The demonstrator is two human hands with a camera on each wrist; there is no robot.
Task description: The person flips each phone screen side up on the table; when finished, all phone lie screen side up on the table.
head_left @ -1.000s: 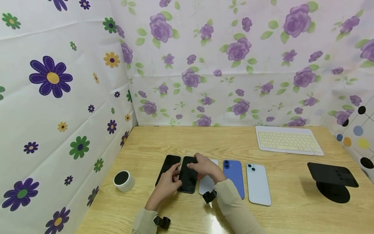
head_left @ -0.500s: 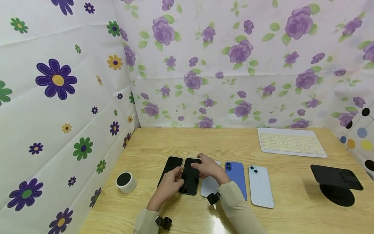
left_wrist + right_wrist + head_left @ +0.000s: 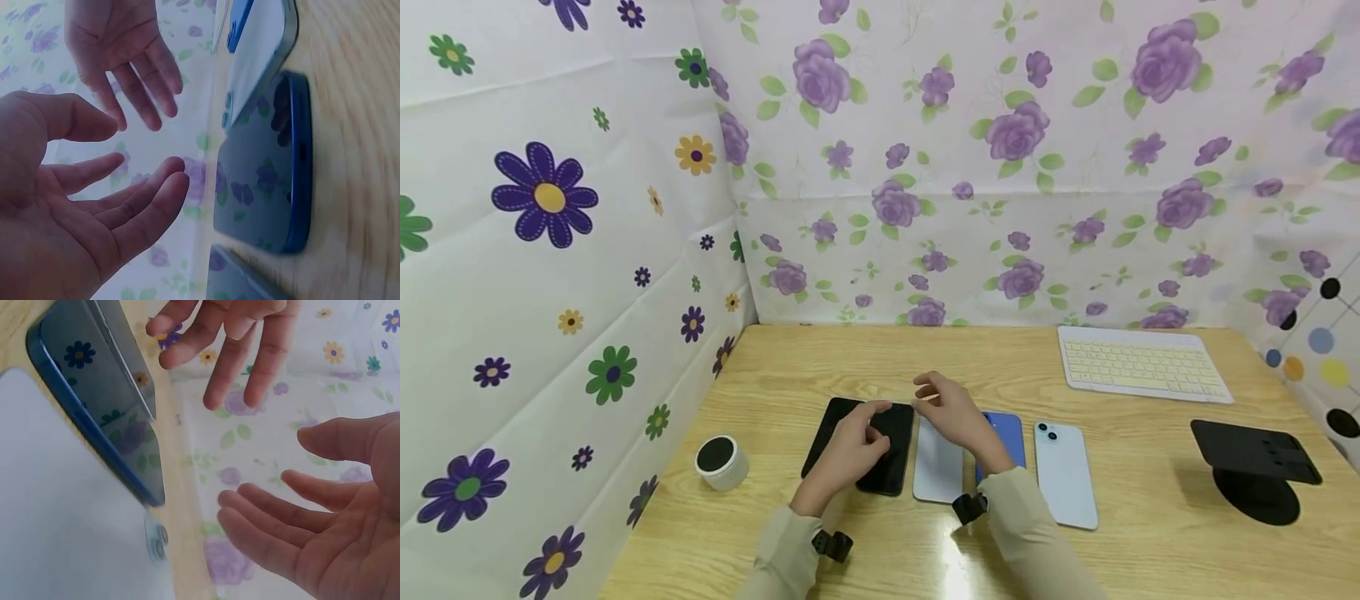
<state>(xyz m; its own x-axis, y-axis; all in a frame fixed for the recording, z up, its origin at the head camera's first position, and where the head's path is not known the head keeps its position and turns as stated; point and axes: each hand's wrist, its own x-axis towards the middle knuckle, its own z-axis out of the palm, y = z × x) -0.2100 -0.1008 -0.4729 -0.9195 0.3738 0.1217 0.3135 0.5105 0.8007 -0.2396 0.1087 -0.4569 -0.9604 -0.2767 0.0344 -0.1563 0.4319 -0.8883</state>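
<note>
My left hand [image 3: 850, 446] hovers over two phones lying screen up, fingers loosely bent and holding nothing. One is the black-screened phone [image 3: 887, 458] with a blue frame [image 3: 301, 169]; the other dark phone [image 3: 829, 425] lies left of it, partly hidden by the hand. My right hand [image 3: 953, 412] is raised above a white phone [image 3: 936, 471] lying back up, its fingers relaxed with nothing between them. A blue phone [image 3: 1009, 429] sits under the right forearm, partly covered. In the left wrist view, both hands are clear of the phones.
Right of the row lies a pale blue phone [image 3: 1066, 475], back up. A white keyboard [image 3: 1142, 362] is at the back right, with a black stand [image 3: 1255, 467] in front of it. At the left stands a white round device [image 3: 721, 462] with a black top.
Both hands have let go of the black-screened phone's sides and lifted away. The right hand has shifted right and up over the white phone; the left has risen over the dark phones.
</note>
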